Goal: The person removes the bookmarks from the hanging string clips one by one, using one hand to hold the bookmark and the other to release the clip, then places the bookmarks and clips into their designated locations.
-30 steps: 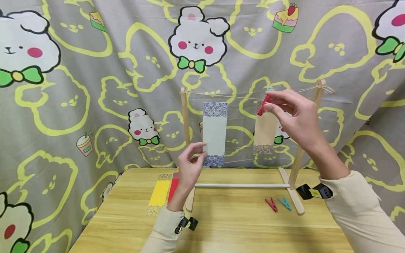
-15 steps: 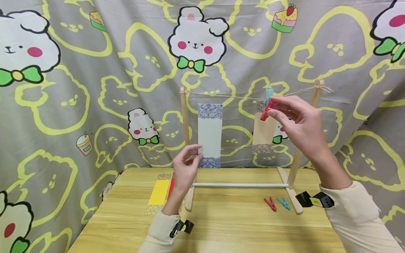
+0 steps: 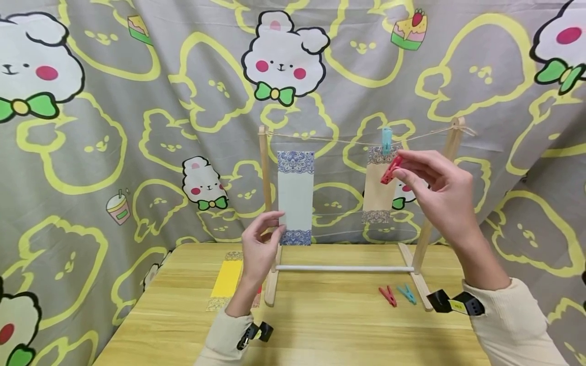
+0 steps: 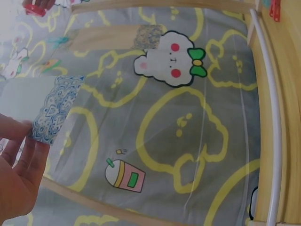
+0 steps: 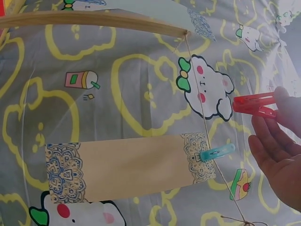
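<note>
The left hand pinches the lower left corner of a pale blue bookmark between thumb and fingertips, holding it upright in front of the wooden rack, close to the rack's left post and under the twine strung between the two posts. The bookmark is a long, flat paper strip with a plain pale middle and dense blue-and-white ornamental bands at its top and bottom ends. The right hand is raised near the right post, thumb and forefinger gripping the tail of a red clothespin, a small glossy plastic peg with two slim prongs; the other fingers are loosely spread. Just beside it a tan bookmark with patterned ends hangs from the twine, clipped there by a teal clothespin of translucent plastic. The rack is bare light wood with slanted feet and a thin white rod joining them across the table, whose top is yellowish wood grain. Near the rack's right foot lie a spare red peg and a spare teal peg side by side. By the left foot, toward the table's back left corner, lies a yellow bookmark flat on the wood, with a red one beside it, mostly hidden by the left wrist.
</note>
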Demonstrator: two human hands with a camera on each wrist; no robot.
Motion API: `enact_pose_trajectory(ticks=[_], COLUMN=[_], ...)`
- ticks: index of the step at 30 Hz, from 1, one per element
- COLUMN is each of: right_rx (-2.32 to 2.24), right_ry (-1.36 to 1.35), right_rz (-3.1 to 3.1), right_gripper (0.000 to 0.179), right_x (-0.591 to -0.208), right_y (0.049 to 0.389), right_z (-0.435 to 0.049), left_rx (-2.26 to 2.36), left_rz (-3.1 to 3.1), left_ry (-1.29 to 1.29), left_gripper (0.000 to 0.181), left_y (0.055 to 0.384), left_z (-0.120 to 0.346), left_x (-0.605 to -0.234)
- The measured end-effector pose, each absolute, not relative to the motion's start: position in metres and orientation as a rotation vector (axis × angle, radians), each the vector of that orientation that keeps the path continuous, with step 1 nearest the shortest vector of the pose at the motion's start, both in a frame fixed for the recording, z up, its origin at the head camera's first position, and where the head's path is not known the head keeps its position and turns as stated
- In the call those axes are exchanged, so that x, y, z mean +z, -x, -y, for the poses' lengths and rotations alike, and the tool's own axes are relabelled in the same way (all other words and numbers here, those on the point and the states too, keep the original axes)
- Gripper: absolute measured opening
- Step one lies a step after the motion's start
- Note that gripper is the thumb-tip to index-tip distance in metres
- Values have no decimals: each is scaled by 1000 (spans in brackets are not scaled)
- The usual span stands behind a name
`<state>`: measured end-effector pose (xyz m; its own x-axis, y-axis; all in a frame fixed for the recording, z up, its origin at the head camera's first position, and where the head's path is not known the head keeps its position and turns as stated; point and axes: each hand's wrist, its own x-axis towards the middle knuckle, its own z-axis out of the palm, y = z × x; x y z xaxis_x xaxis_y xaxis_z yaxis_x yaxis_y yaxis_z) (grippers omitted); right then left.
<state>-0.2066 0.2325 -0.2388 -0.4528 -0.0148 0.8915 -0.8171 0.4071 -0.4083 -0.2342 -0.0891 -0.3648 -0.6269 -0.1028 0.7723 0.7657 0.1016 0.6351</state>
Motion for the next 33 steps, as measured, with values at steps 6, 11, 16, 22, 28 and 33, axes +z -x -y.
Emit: enact_pose_trajectory(ticks=[6,11,16,22,28,33], right_rx=[1171,1185,1239,1335,1369,1432], right_ry=[-713,-713,-722,-738,-716,-743], right_rz=[1774,1765,1722,1657,1655,1604], right_gripper=[41,43,40,37,38,36], right_x=[-246,-250,-258,-268,-278,-283], right_y=[200,196,195,193,190,187], right_z=[-234,-236,-237,-241,-243,-243], left_rx=[-1594,-1566,-1541,-1518,-1518,-1516], left_rz=[1703,1711,1703,1712,1724,1726], left_ry=[640,616,617,598,571,557], left_gripper=[34,32,31,29,29,29], left_y=[229,221,210,200,195,192], left_z=[97,101,106,112,119,122], left_x=[-368,-366,-360,-356,-360,-362])
